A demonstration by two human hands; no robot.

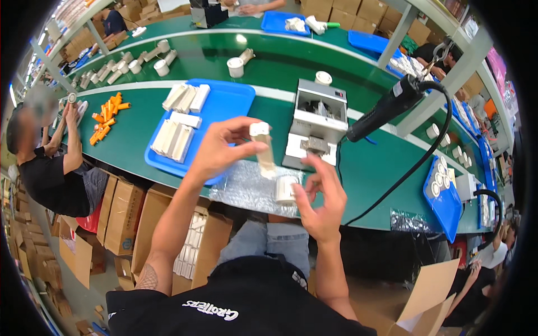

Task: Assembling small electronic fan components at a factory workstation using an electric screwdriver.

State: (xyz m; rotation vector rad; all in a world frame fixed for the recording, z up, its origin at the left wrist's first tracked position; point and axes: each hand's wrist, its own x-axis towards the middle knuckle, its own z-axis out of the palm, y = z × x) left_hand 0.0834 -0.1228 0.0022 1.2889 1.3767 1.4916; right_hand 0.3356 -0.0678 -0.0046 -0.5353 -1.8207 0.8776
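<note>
My left hand [221, 150] pinches a long white rectangular plastic housing [261, 147] near its upper end, tilted above a sheet of bubble wrap [241, 187]. Just under its lower end is a short white cylindrical lamp head [286, 189] on the wrap; whether the two parts are joined I cannot tell. My right hand [324, 204] is beside the lamp head, fingers apart, its thumb close to or against the rim. Beyond that hand stands a small grey metal bench machine [319, 109] with a metal fixture [315, 145] at its front.
A blue tray [230, 101] at left holds several white housings [174, 140]. Orange-handled pieces [106, 117] lie farther left, near a seated co-worker [50, 162]. A black corded power screwdriver [386, 109] hangs at right. White lamp assemblies [236, 67] sit on the green conveyor. Open cartons [210, 241] stand below.
</note>
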